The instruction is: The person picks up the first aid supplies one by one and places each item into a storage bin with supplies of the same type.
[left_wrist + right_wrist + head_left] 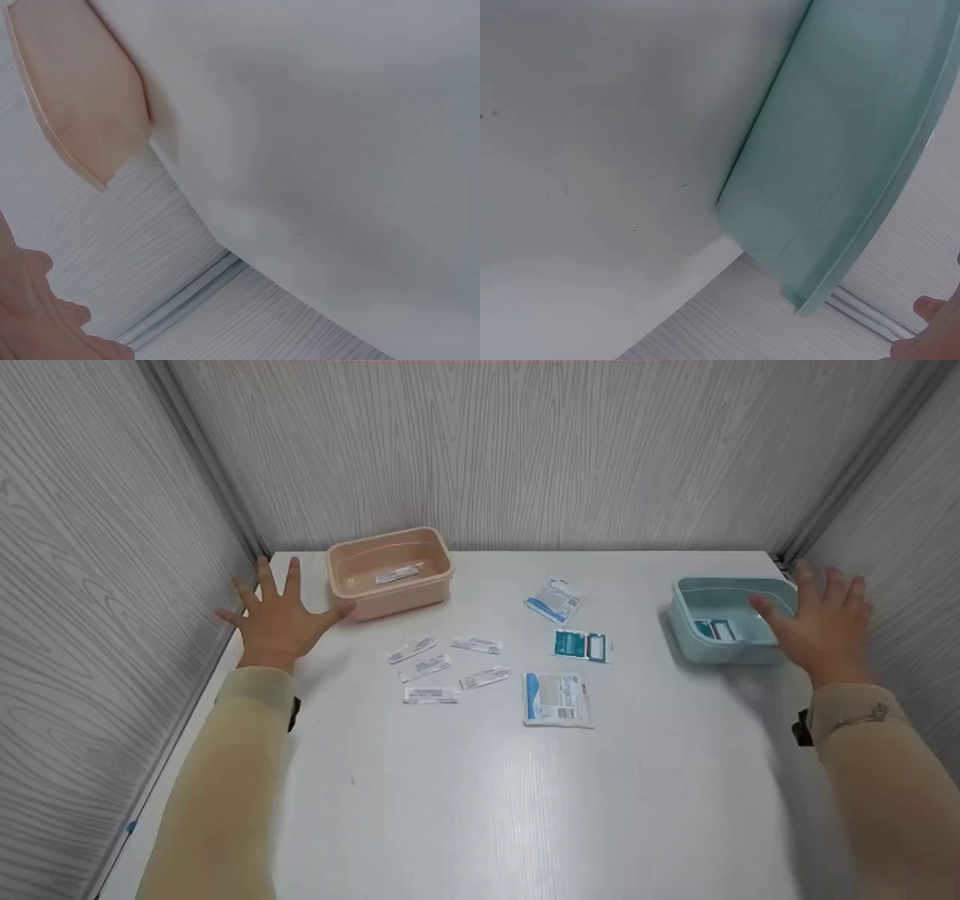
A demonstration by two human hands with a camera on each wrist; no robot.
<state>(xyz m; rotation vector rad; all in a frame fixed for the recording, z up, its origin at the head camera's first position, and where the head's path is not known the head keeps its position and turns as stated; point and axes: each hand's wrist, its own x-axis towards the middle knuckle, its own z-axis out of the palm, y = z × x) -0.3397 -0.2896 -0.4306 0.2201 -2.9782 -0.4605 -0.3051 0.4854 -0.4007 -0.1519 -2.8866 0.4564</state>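
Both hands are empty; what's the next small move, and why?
Probably bring the left hand to the nearest white strip and pinch it: that hand holds nothing, five such strips lie on the table, and a similar one lies in the pink bin.

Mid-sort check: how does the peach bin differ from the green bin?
Color: the peach bin is pale orange-pink; the green bin is a muted blue-green.
Contents: the peach bin shows a narrow white packet; the green bin shows a teal-and-white packet.
Pose: the peach bin sits askew to the back edge of the table; the green bin sits nearly parallel to it.
Shared: both are open-topped and upright.
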